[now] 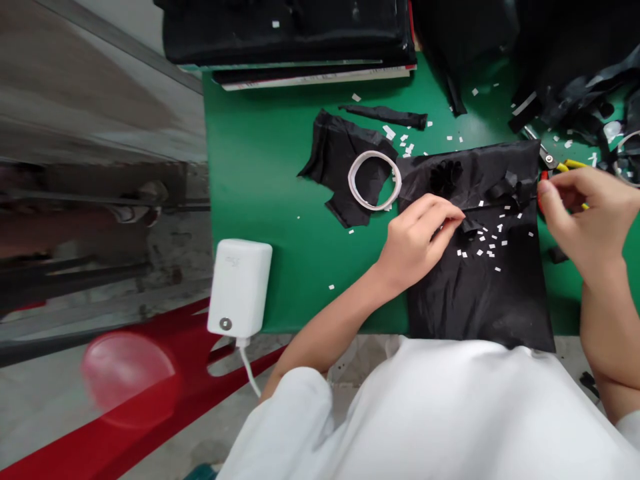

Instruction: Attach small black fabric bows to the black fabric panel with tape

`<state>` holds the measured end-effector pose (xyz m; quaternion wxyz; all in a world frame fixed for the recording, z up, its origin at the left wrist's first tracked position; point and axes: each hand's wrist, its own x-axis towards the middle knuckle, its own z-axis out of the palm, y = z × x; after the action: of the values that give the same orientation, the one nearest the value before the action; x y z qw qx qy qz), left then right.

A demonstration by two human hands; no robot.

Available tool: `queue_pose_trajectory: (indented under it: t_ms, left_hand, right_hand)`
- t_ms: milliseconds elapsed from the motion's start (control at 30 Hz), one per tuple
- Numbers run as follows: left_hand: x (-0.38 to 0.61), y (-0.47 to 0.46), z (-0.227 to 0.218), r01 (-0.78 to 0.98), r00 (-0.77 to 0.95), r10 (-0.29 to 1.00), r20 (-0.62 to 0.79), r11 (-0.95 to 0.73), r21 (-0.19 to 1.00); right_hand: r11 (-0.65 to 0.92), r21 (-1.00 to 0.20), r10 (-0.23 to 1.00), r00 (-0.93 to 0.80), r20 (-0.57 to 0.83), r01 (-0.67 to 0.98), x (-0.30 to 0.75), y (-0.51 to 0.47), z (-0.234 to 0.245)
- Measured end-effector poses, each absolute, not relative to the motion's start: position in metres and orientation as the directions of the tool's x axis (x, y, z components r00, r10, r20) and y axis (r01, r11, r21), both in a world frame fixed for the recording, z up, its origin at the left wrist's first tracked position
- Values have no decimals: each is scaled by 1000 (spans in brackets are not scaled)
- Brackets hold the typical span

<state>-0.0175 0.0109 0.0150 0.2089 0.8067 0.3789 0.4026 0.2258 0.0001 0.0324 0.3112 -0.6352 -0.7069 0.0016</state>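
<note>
My left hand (423, 233) rests over a flat black fabric piece (480, 300), its thumb and fingertips pinched together on a small black strip (470, 227). Small white paper bits (491, 253) lie scattered on the fabric just right of those fingers. Beyond them sit a gathered black ruffle (446, 177) and another crumpled black strip (513, 189). To the right, my right hand (590, 213) is curled around the red and yellow handles of a pair of scissors (549, 160). The scissors' blades point away from me; the fingers partly hide the handles.
A white tape roll (375, 155) lies on black scraps (340, 143) on the green table (260, 173). A white power bank (240, 287) with a cable stands at the left edge. Black bundles (285, 33) and books border the back; dark scraps (575, 100) crowd the right.
</note>
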Motion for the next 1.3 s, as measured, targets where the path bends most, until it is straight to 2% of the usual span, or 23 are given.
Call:
queue_pose_trajectory:
  t_ms: [67, 167, 367, 633, 933, 1100, 1300]
  left_hand:
    - [-17, 11, 14, 420, 384, 805, 452, -588, 691]
    - [-15, 11, 12, 410, 380, 832, 404, -543, 733]
    - [-12, 7, 6, 415, 408, 844, 349, -512, 752]
    - [-9, 4, 5, 398, 424, 850, 312, -484, 780]
    - [-10, 5, 14, 336, 365, 908, 206, -335, 880]
    - [-9, 0, 13, 225, 341, 938, 57, -141, 964]
    - [-8, 1, 12, 225, 327, 941, 87, -166, 960]
  right_hand:
    - [229, -506, 938, -50, 343, 831, 209, -9, 39]
    - [179, -487, 983, -134, 126, 855, 190, -20, 36]
    - [46, -522, 999, -49, 8, 852, 178, -24, 19]
    - [96, -534, 995, -63, 79, 840, 170, -25, 18]
    - [253, -667, 966, -154, 206, 701, 173, -23, 23]
    - [322, -661, 945, -194, 262, 677, 172, -23, 20]
    - [389, -631, 920, -255, 296, 672, 172, -24, 18]
